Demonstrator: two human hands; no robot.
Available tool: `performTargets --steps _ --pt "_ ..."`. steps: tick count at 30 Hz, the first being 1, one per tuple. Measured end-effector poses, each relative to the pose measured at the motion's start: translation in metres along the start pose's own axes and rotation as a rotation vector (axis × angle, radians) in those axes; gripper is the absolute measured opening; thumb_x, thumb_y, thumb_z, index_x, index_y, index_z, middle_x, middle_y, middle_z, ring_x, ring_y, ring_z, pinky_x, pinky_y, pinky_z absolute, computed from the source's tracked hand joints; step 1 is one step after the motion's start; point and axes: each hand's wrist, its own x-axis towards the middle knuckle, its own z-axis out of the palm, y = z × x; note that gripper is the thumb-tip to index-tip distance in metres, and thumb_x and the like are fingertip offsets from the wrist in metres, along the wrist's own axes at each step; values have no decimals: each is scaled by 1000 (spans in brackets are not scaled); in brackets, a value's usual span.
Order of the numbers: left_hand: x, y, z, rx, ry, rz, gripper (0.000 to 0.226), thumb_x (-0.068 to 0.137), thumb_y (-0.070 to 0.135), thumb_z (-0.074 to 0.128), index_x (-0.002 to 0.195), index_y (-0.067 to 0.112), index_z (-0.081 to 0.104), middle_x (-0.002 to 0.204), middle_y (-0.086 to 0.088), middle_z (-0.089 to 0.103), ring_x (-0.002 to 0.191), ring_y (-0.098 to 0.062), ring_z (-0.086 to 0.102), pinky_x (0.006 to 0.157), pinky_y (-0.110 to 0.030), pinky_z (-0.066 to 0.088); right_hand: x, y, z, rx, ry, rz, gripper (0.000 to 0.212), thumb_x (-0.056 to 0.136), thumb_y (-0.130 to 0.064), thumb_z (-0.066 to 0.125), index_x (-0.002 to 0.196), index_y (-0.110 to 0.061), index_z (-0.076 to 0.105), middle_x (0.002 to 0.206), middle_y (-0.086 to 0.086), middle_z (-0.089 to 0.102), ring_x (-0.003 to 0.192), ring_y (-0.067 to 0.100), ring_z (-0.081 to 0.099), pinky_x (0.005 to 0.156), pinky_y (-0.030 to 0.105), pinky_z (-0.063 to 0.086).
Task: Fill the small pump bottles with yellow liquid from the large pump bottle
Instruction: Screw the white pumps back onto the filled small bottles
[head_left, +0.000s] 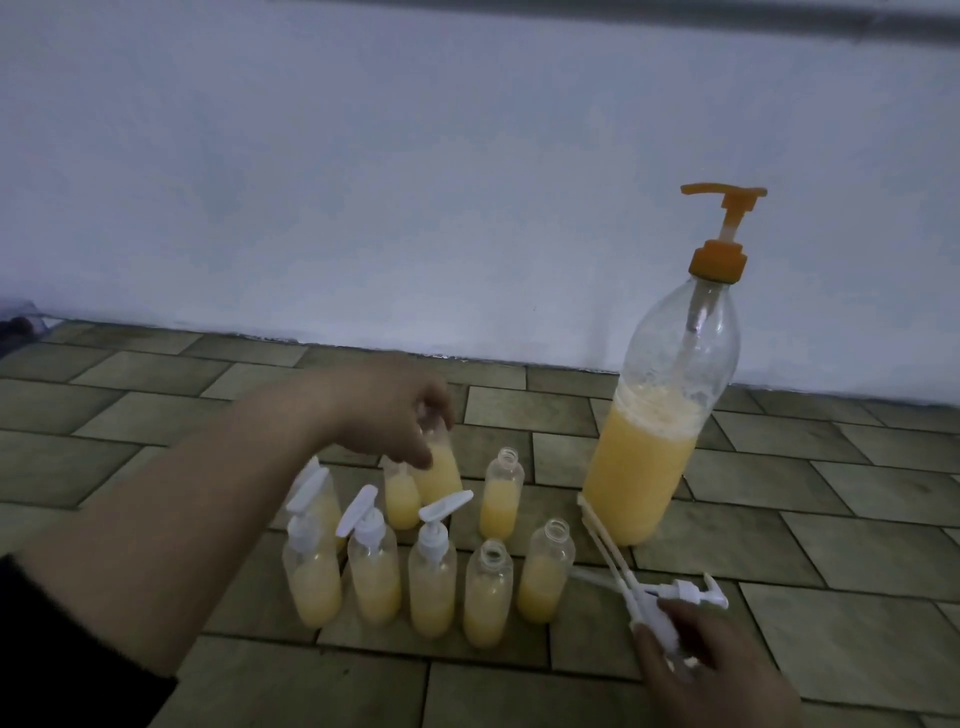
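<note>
Tiled floor (519, 410); small bottle (439, 467) under left fingers (410, 452)

Olive-brown tiled floor (156, 410), pale bluish wall (363, 182) behind — dark object (18, 330) at far left
</note>
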Motion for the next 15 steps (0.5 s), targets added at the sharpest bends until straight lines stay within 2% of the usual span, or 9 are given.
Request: performTargets --steps 1,3,4,6,8,10,12,15 --pt "-8 -3 -6 -54 83 0 33 74 30 74 104 39 61 96 19 58 88 -1 59 78 -28 51 9 -21 -8 28 133 -27 28 57 -11 88 81 -12 73 74 5 69 69 11 60 74 26 46" --pt "-25 -8 -14 -177 263 -10 32 71 31 76 98 41 62 96 19 62 86 0 59 77 -28 51 19 -33 -26 75 261 -130 23 60 -24 83 80 -20 73 70 -2 69 66 8 62 62 23 53" --pt "-33 -9 -14 -277 339 -23 33 70 31 77 98 41 63 95 18 64 83 -1 61 75 -27 52 21 -46 -37 153 224 -136 18 68 -34 73 85 -28 70 72 -9 67 69 4 63 63 15 51" --pt "-41 -9 -5 -532 495 -51 37 69 28 78 102 37 64 91 13 68 79 -2 65 71 -24 52 25 -59 -44 268 286 -134 26 76 -53 55 93 -38 65 79 -14 65 76 -5 61 64 2 43" --pt "-42 -5 12 -951 611 -104 36 72 21 77 106 24 65 90 6 71 81 -8 68 72 -26 52 31 -75 -53 353 272 -143 27 77 -60 48 97 -51 63 87 -14 64 75 -2 61 62 2 43" --pt "-39 5 32 -1293 625 -146 32 76 20 72 107 15 66 90 1 73 83 -14 69 75 -30 54 38 -91 -61 497 259 -153 35 68 -68 55 99 -53 63 87 -10 67 75 3 65 63 7 49" --pt "-38 18 50 -1508 639 -138 28 77 23 69 103 13 68 91 -1 73 85 -17 70 75 -31 55 45 -107 -67 602 189 -112 52 57 -74 67 100 -45 64 87 -8 70 77 6 67 65 12 53" --pt "-39 30 65 -1594 680 -58 35 70 30 68 103 16 68 94 -2 73 85 -17 68 72 -31 56 53 -128 -83 431 217 -232 30 65 -62 70 91 -47 65 86 -20 69 80 0 66 61 5 49"
